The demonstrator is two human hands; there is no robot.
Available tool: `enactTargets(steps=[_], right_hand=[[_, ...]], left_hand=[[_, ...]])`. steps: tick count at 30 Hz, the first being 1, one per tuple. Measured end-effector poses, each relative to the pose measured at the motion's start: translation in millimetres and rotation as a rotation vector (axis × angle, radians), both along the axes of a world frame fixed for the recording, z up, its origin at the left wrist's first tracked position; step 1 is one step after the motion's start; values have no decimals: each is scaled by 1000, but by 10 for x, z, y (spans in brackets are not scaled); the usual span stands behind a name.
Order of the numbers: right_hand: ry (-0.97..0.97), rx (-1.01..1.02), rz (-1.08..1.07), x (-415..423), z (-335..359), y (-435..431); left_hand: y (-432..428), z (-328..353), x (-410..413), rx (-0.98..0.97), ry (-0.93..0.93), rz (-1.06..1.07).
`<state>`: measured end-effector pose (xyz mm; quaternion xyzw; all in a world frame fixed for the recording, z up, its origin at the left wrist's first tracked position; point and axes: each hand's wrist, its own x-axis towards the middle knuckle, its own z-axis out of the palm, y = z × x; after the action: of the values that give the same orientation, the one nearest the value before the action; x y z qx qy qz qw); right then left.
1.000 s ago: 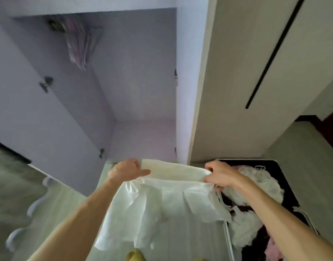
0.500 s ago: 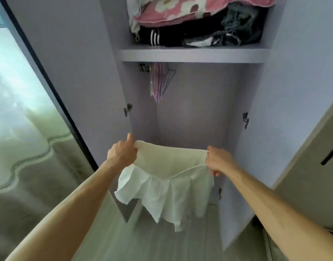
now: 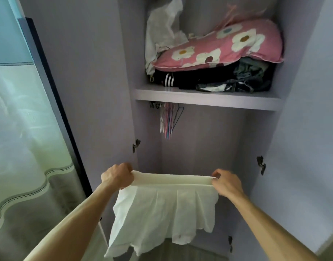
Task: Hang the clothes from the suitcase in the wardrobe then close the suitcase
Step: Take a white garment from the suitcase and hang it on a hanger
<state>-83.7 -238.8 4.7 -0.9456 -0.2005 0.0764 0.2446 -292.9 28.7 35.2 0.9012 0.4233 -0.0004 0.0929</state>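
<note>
A white pleated skirt (image 3: 161,210) hangs stretched between both hands in front of the open lilac wardrobe (image 3: 209,147). My left hand (image 3: 117,176) grips the left end of its waistband. My right hand (image 3: 227,182) pinches the right end. Several thin coloured hangers (image 3: 168,121) hang bunched at the left under the shelf (image 3: 207,98), above and behind the skirt. The suitcase is out of view.
On the shelf lie a pink flowered pillow (image 3: 222,51), dark folded clothes (image 3: 214,80) and a white plastic bag (image 3: 161,29). The left wardrobe door (image 3: 77,91) stands open beside a curtained window (image 3: 20,138). The right door (image 3: 312,129) is open too.
The view has lifted from the suitcase and floor up to the wardrobe. Both hands have raised the skirt and pulled its waistband out straight.
</note>
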Motion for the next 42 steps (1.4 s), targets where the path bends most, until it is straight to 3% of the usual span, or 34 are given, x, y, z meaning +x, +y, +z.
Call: enactTargets(steps=[5,10,14,20,29,35,38,42], right_hand=[[-15,-74,2,413,238,343],[16,-159,86,902,460,800],[236,-43,186,1469,489,1306],[147,52,296,2224,460,2255],[281,425,139,2937,-100,3707],[344,648,-40,3298,-520,4337],[257,677,-103,3363,-601,4425],[287,801,-198,3340,-629,4377]], left_hand=[[221,169,413,162,67,-51],[491,442,894,326,323,-124],[786,632,1328,339,493,-131],[1206,520,1993,379,518,-101],[2237,114,2308,777,458,-31],[2644,-276,2157,1127,530,-132],[2729,-336,2170,1193,501,-125],[2760,-369,2163,1229,497,-133]])
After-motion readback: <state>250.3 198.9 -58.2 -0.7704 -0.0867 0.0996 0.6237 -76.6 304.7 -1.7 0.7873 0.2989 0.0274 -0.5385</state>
